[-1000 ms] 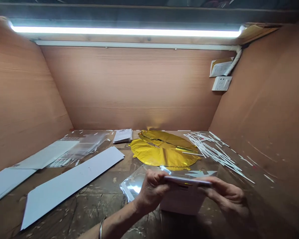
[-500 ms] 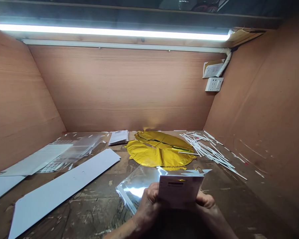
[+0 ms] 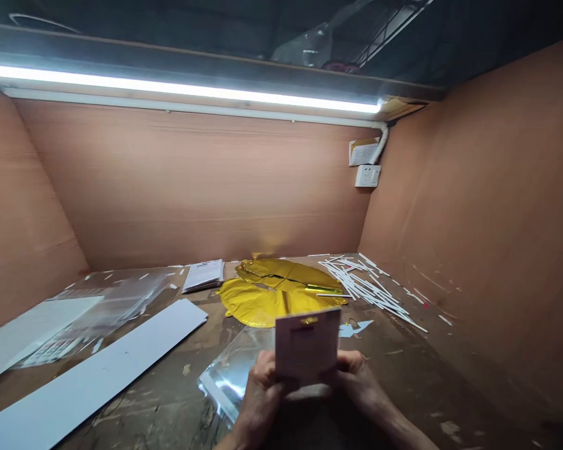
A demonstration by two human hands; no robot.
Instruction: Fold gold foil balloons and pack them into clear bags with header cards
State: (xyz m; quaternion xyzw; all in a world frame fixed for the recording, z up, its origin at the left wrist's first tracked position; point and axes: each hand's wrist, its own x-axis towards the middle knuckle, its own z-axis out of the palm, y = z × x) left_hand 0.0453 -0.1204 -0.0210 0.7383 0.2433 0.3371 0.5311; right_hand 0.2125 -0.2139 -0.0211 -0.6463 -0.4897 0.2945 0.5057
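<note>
Between my two hands a white card (image 3: pixel 306 350) with a hang hole near its top edge is held upright, its printing too blurred to read. My left hand (image 3: pixel 263 381) grips the card's left edge, fingers closed. On the right edge, my right hand (image 3: pixel 354 375) is closed the same way. Under and behind the card lies a clear plastic bag (image 3: pixel 228 372), flat on the table. Beyond it are yellow-gold foil balloons (image 3: pixel 258 303), uninflated and overlapping. A scrap of light-blue paper (image 3: pixel 356 329) lies just right of the card.
A long white board strip (image 3: pixel 117 369) crosses the left side. Clear plastic sleeves (image 3: pixel 126 300) and a white sheet (image 3: pixel 42 331) lie beyond it. A stack of cards (image 3: pixel 203 276) stands at the back. White sticks (image 3: pixel 375 294) are scattered right. A socket (image 3: pixel 368 176) is on the wall.
My view has shifted, so the table things sit further left. Both hands still hold the card, which now stands more upright and has tilted slightly.
</note>
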